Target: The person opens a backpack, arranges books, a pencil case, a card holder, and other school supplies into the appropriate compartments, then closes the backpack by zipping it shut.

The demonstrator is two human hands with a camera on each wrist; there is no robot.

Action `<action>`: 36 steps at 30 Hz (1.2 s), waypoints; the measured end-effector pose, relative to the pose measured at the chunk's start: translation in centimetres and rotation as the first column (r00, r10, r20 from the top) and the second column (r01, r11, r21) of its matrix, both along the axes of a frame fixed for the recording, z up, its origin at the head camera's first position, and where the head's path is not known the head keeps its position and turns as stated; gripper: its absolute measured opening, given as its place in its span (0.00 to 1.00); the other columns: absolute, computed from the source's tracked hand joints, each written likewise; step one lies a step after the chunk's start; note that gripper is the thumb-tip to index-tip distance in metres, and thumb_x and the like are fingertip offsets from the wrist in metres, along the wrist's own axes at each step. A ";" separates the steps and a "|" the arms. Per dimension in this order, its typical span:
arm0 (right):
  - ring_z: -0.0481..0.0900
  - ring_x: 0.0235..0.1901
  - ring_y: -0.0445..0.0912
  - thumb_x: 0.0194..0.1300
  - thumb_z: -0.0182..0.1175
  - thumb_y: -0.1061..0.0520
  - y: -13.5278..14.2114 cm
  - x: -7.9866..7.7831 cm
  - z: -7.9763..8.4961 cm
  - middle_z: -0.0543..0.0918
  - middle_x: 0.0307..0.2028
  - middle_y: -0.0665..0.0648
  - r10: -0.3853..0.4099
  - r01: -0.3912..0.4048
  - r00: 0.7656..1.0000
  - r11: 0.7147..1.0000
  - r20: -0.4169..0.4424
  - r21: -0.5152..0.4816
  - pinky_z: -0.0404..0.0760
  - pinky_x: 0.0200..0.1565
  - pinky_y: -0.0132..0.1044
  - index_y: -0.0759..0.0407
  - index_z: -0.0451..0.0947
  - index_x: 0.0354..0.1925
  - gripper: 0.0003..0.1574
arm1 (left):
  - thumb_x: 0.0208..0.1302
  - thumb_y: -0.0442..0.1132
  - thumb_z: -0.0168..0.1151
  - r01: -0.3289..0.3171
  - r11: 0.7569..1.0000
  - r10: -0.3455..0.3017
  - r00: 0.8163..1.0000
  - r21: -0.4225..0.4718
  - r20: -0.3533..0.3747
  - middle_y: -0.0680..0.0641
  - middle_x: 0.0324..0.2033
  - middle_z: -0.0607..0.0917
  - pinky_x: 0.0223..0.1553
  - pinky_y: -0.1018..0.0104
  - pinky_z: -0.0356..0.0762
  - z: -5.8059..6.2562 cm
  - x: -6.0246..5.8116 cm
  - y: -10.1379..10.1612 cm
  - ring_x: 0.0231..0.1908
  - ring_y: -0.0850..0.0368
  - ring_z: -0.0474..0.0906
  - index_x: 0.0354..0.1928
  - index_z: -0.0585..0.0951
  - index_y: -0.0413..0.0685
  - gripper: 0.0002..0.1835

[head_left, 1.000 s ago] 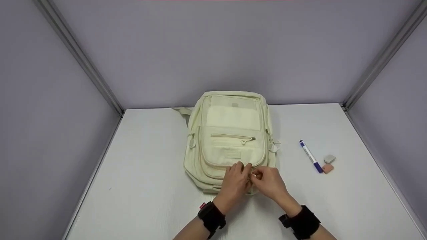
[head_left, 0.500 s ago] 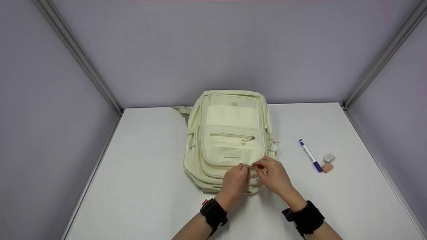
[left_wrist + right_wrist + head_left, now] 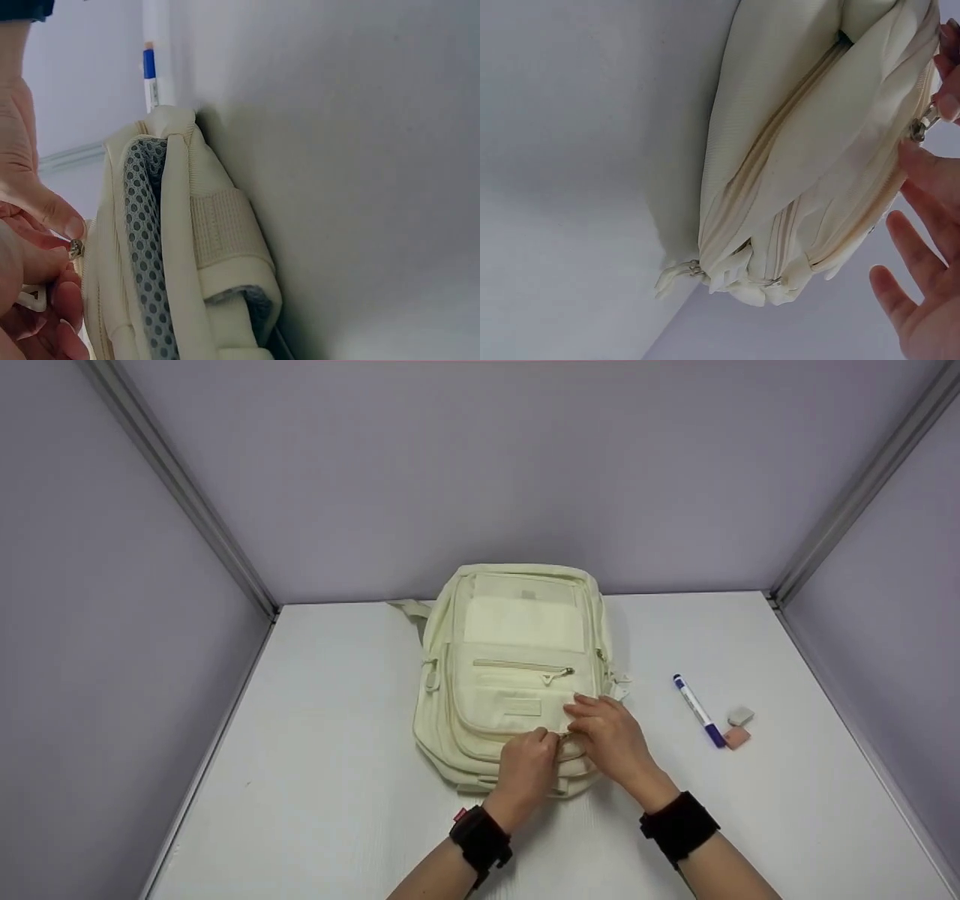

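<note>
A cream backpack (image 3: 525, 622) lies front side up on the white table. At its lower front, my left hand (image 3: 527, 769) pinches the pull of a pocket zipper; the pull's pale loop (image 3: 34, 298) shows among those fingers in the left wrist view. Beside the metal slider (image 3: 919, 130), my right hand (image 3: 613, 741) holds the pocket's edge, thumb against the fabric and the other fingers spread over the front. Part of the index finger is hidden behind the cloth. That zipper's track is partly covered by the hands in the head view.
To the right of the backpack lie a blue-and-white marker (image 3: 699, 710), a grey-white block (image 3: 741, 716) and a pink block (image 3: 736, 737). A strap (image 3: 411, 609) sticks out at upper left. Grey panels (image 3: 480, 472) wall the white table (image 3: 322, 750) at the back and sides.
My right hand has shifted up the bag, and its fingers have spread from a tight pinch near the left hand. The left hand's fingers have curled in more. The backpack has stayed put.
</note>
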State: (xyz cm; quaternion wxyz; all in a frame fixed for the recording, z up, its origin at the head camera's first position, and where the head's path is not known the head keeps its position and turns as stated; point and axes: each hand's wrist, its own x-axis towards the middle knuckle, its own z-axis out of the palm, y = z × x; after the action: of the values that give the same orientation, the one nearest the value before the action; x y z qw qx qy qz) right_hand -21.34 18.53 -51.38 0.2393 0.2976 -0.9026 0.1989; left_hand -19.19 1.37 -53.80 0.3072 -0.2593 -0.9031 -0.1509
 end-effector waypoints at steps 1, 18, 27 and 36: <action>0.81 0.51 0.55 0.41 0.75 0.70 0.1 -0.1 0.0 0.87 0.45 0.57 0.006 -0.006 1.000 1.000 0.001 -0.002 0.73 0.54 0.57 0.60 0.87 0.27 0.11 | 0.56 0.36 0.69 0.003 1.000 -0.003 1.000 0.005 0.003 0.54 0.20 0.77 0.19 0.67 0.72 0.0 0.0 0.0 0.17 0.60 0.74 0.25 0.82 0.49 0.05; 0.83 0.50 0.52 0.43 0.77 0.67 1.2 -0.8 0.0 0.87 0.44 0.53 0.065 -0.057 0.991 0.996 0.114 -0.074 0.79 0.49 0.47 0.57 0.86 0.26 0.11 | 0.56 0.32 0.69 0.050 0.987 -0.062 0.995 0.153 0.072 0.54 0.21 0.77 0.21 0.67 0.74 0.1 0.6 -2.2 0.19 0.59 0.75 0.25 0.82 0.47 0.06; 0.82 0.50 0.53 0.44 0.77 0.68 1.2 -0.9 0.0 0.87 0.45 0.55 0.083 -0.073 0.989 0.994 0.123 -0.084 0.78 0.50 0.48 0.57 0.86 0.26 0.10 | 0.56 0.33 0.72 0.012 0.977 -0.039 0.992 0.212 0.124 0.53 0.23 0.80 0.25 0.66 0.77 0.2 0.9 -4.8 0.22 0.59 0.79 0.27 0.83 0.46 0.05; 0.81 0.52 0.54 0.46 0.75 0.68 1.2 -0.7 0.1 0.86 0.46 0.55 0.075 -0.063 0.984 0.995 0.159 -0.080 0.76 0.53 0.48 0.58 0.85 0.27 0.10 | 0.55 0.33 0.72 -0.014 0.977 -0.019 0.988 0.212 0.150 0.52 0.24 0.82 0.25 0.61 0.77 0.6 0.7 -8.1 0.23 0.56 0.80 0.28 0.84 0.46 0.05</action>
State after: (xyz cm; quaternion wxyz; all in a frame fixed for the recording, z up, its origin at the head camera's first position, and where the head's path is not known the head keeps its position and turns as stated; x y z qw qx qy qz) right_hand -22.09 19.77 -51.29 0.1691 0.3024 -0.9001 0.2640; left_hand -18.54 -6.73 -53.25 0.2635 -0.2140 -0.9022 -0.2661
